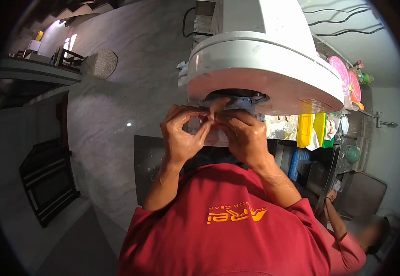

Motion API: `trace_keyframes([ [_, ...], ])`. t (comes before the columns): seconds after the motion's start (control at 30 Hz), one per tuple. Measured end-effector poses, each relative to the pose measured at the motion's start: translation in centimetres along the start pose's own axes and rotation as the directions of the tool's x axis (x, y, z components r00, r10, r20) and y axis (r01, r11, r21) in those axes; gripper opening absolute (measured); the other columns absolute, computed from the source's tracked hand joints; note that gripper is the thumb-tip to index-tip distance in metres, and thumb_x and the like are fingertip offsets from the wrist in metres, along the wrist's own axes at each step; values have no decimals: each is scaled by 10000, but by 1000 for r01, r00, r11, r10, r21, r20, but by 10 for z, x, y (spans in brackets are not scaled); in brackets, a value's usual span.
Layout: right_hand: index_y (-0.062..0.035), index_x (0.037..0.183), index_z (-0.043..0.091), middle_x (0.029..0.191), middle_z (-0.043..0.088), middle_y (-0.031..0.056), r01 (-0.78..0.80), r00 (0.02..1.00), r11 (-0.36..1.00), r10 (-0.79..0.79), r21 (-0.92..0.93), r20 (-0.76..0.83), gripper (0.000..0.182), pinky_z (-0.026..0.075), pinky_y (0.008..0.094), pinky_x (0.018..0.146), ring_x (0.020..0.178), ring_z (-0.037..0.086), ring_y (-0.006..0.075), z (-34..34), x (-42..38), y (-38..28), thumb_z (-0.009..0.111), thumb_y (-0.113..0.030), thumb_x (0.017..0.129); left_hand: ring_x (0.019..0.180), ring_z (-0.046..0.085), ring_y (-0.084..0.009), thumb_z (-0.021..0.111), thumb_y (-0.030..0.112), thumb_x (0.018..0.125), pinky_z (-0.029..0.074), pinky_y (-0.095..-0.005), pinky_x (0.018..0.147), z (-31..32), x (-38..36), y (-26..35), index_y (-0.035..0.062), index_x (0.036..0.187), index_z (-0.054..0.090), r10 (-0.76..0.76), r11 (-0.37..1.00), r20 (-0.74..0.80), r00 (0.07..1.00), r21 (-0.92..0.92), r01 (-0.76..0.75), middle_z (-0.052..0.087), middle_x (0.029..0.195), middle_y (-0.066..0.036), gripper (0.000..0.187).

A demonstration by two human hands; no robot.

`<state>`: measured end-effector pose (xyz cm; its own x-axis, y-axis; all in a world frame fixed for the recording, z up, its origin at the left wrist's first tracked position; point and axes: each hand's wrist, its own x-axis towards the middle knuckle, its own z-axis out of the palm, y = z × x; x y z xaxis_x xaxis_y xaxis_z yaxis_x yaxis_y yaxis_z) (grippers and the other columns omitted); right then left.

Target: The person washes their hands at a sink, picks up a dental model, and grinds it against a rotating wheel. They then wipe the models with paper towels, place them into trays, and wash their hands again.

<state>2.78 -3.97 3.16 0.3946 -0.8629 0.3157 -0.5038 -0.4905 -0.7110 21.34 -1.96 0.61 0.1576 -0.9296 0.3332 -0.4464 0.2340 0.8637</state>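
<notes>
Both hands meet just below a dark opening (pixel 241 94) in the underside of a large white rounded machine (pixel 264 60). My left hand (pixel 181 131) has its thumb and fingers pinched together at a small tan, elongated piece (pixel 218 105). From the other side, my right hand (pixel 243 133) closes its bent fingers on the same piece. What kind of thing it is cannot be made out, since the fingertips cover part of it. Skin on both hands looks wet. Under the hands shows a pale, partly hidden surface.
To the right, a yellow container (pixel 305 131) and several bags stand on a counter. Pink round items (pixel 340 73) are beyond the machine. Another person in a red shirt (pixel 347 255) is at the lower right. A dark rack (pixel 48 179) stands on the left.
</notes>
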Motion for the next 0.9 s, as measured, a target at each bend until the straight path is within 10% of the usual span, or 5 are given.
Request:
trace_keyframes([
  [0.23,-29,1130,716,1131,705,127,172,985,963,-164,-207,54,487,560,434,854,1041,657,331,-26,2,-14,598,149,692,859,666,-217,874,55,677,502,-348,811,5,-12,-8,103,991,788,115,993,15,993,4,-115,749,898,-24,329],
  [0.7,-7,1068,722,1101,731,127,89,984,991,-104,-100,-148,292,572,415,814,964,686,351,9,8,1,660,109,806,787,657,-219,866,38,723,475,-342,747,17,2,-9,93,898,813,121,989,-61,991,94,-115,757,829,-22,191],
  [0.9,-31,1130,669,1130,702,108,197,975,979,-191,-43,114,413,560,418,878,1058,654,339,-16,-1,13,655,92,735,839,676,-223,858,-24,708,509,-327,751,1,-7,0,25,981,776,-14,1000,-76,997,-11,13,754,942,-91,289],
])
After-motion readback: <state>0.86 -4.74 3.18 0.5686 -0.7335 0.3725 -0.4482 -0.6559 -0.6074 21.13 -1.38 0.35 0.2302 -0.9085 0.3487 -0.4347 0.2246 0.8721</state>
